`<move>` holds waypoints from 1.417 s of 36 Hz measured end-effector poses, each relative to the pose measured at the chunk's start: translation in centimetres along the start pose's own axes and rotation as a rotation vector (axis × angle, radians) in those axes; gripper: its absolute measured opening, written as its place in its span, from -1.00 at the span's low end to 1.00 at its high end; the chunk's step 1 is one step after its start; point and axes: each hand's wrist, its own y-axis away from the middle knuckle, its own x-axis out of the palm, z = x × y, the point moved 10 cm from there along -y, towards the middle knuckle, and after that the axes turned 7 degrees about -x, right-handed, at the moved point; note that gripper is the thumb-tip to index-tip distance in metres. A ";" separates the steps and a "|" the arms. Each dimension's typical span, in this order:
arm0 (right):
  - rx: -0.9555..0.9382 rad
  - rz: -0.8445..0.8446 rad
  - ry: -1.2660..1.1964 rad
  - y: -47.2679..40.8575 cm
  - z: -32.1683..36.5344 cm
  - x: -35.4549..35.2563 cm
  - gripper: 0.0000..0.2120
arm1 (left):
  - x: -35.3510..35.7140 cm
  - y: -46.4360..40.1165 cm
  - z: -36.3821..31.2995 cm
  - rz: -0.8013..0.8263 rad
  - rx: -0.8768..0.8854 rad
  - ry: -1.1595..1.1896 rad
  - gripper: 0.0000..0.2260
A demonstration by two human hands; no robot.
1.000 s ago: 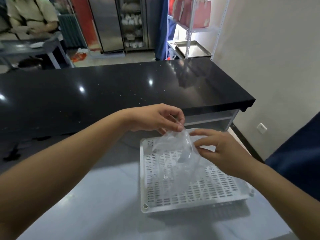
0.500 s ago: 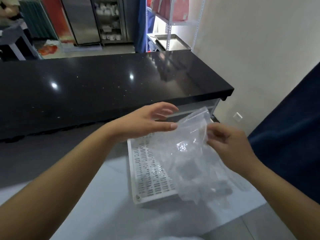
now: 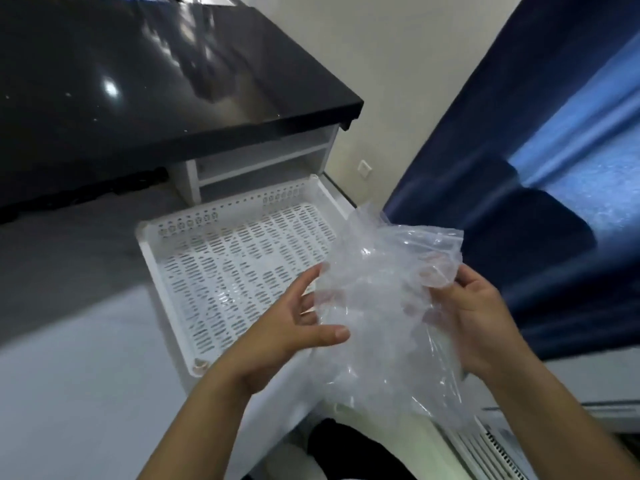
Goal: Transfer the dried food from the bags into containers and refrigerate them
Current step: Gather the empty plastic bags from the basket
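A clear, crumpled plastic bag (image 3: 384,306) hangs between my hands, past the right edge of the grey table; nothing shows inside it. My right hand (image 3: 474,323) grips its upper right part, fingers curled into the plastic. My left hand (image 3: 294,327) is spread at the bag's left side, thumb and fingertips touching the film. A white perforated plastic tray (image 3: 166,271) lies flat on the table to the left of the bag and holds nothing.
A black glossy counter (image 3: 138,81) runs behind the tray, with a white shelf unit (image 3: 263,164) under its end. A dark blue curtain (image 3: 519,188) hangs at the right. A white slotted item (image 3: 485,448) lies low at the right. The grey tabletop (image 3: 69,375) spreads left.
The bag has moved right and down, off the tray, and is more crumpled. My left hand went from pinching its top to spreading against its side. The view tilted down and right.
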 end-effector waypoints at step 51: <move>-0.125 0.592 1.394 -20.3 -4.9 -35.9 -0.01 | 31.8 -37.2 3.1 -0.203 -0.239 -0.121 -0.34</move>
